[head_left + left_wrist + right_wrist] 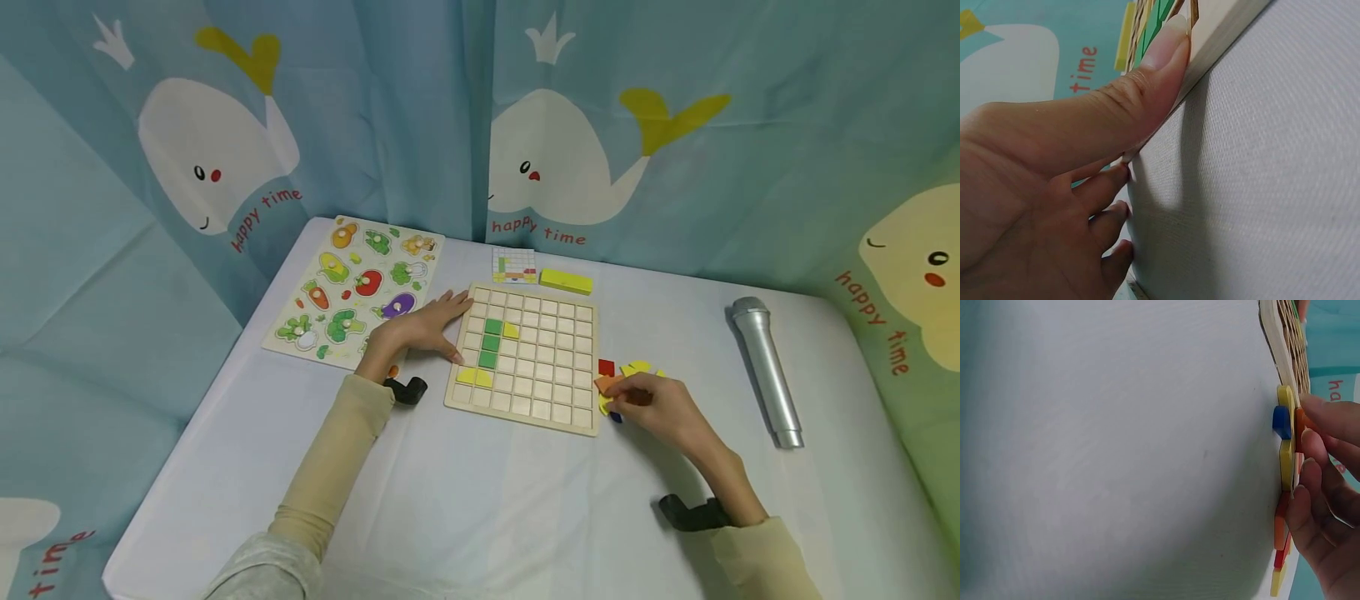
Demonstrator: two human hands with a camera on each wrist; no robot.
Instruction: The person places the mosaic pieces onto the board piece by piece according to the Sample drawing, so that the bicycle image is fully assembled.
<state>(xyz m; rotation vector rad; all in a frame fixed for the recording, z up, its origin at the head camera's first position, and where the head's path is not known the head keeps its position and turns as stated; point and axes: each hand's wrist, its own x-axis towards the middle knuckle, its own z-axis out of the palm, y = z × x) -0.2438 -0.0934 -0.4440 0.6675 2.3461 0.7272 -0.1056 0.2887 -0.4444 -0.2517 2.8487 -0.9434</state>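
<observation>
A wooden grid board (534,410) lies mid-table, with several green squares (490,342) and yellow curved pieces (475,377) in its left cells. My left hand (423,327) rests against the board's left edge, fingers spread. In the left wrist view its thumb (1147,75) touches the board's rim. Beyond the board's right edge, my right hand (663,410) pinches an orange tile (1299,430) between thumb and fingertips, just above a loose pile. Around it lie a red square (606,367), yellow pieces (637,367) and a blue piece (1281,422).
A vegetable puzzle board (352,292) lies at the left, partly behind my left hand. Behind the grid board are a pattern card (514,266) and a yellow-green box (566,282). A silver microphone (768,372) lies at the right. Printed curtains (420,125) hang behind the table.
</observation>
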